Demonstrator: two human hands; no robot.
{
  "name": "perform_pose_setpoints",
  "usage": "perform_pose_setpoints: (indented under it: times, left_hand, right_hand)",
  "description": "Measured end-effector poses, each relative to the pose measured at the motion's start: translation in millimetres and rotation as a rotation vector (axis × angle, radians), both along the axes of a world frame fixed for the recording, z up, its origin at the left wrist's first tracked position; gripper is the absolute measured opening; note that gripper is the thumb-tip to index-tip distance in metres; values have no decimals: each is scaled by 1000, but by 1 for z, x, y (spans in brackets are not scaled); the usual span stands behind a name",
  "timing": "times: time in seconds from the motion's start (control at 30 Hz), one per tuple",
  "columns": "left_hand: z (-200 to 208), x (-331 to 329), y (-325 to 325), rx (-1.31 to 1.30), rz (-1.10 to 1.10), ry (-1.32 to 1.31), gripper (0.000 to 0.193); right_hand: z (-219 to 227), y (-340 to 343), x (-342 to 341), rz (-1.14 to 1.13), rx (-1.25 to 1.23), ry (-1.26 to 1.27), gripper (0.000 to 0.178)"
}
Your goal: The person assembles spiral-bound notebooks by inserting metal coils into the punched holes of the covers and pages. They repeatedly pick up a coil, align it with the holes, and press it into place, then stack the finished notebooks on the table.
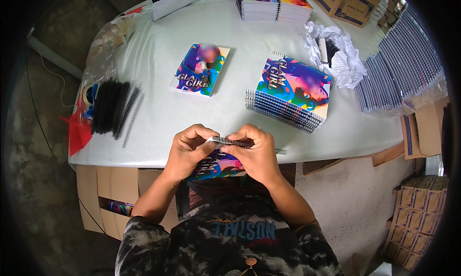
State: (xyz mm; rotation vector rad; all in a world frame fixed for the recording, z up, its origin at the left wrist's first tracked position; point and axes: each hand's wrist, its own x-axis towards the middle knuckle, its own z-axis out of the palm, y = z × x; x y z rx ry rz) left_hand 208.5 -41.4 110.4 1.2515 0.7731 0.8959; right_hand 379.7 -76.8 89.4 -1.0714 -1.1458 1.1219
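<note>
Apparently, the trickiest spot is lying between the two hands, where a dark spiral coil (234, 142) is running along the upper edge of a colourful notebook (218, 169), which the person is holding at the near side of the white table (158, 127), close to the body. The left hand (191, 148) is curling nearly closed, its thumb and fingers pinching the left end of that edge, while the right hand (252, 152) is gripping farther along it, thumb and fingers bunched together. The fingers are covering much of the binding, so whether the coil is passing through every hole is hard to tell. If a turn is missing its hole, further pushing could be bending the wire or tearing the paper. Should the left pinch be loosening, the pages could be sliding out of line and the holes with them. Past the right hand, the coil's loose tail is sticking out below the notebook stack (294, 96), and a careless swing could be catching or kinking it.
</note>
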Motion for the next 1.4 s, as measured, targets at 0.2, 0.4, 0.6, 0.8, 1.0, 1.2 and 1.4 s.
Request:
perform_pose_setpoints:
  times: [0.2,0.4,0.6,0.8,1.0,1.2,1.4]
  left_hand:
    - [4,-6,21,118,-177,186,14]
    - [-1,-4,34,226,-227,279,16]
    - [30,18,49,513,175,236,74]
    - [36,125,76,424,286,-40,36]
    - [-68,145,98,874,456,786,28]
    - [-98,156,97,504,465,265,22]
    - [-92,146,96,455,423,213,25]
  right_hand:
    - [6,-3,-3,-63,59,-180,21]
    - [5,-5,-4,-120,136,-431,19]
    - [33,3,45,-686,511,430,49]
    - [11,18,96,-1039,517,105,42]
    - [-84,21,136,-1135,90,-471,46]
    - [-77,22,134,-973,140,-149,41]
    - [-76,25,134,-1023,219,-141,40]
